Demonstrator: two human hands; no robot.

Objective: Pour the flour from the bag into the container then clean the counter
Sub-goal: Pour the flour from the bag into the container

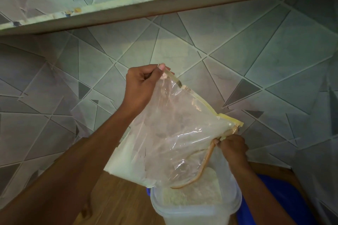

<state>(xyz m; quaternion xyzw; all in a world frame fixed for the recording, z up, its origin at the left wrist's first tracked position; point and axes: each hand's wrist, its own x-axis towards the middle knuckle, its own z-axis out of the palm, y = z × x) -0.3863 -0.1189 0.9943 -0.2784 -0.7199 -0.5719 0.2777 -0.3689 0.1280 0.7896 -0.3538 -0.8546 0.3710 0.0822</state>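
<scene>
A clear plastic zip bag [170,129] with a yellow seal strip hangs tilted over a translucent plastic container [193,212]. My left hand [140,86] pinches the bag's upper corner, raised high. My right hand [232,148] pinches the bag's open mouth just above the container's rim. White flour [126,160] lies in the bag's lower left part. More flour [193,193] sits inside the container, under the bag's mouth.
The container stands on a wooden counter [117,199]. A blue object [274,199] lies right of it, partly behind my right forearm. A tiled wall [237,56] rises close behind, and a pale shelf edge [164,0] juts out overhead.
</scene>
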